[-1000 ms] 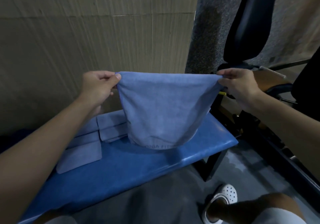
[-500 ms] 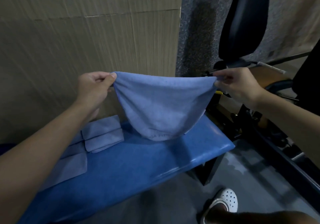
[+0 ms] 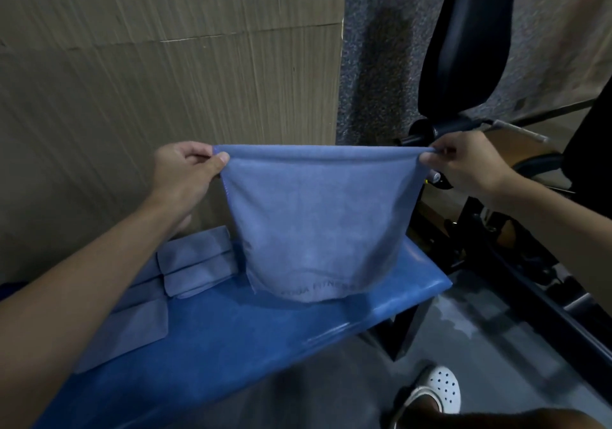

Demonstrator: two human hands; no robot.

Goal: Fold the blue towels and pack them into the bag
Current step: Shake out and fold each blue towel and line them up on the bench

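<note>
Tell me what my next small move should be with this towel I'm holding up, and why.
Probably lower the towel onto the bare part of the bench and fold it across. Your left hand and right hand each pinch a top corner, it hangs stretched over the bench, and folded towels already lie to its left.

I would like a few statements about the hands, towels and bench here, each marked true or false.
1. The left hand and the right hand each pinch a top corner of the hanging towel. True.
2. Folded towels lie on the blue bench, left of the hanging towel. True.
3. The hanging towel lies spread flat on the blue bench. False: it hangs stretched between the hands.
4. A bag stands on the blue bench. False: no bag is in view.
</note>
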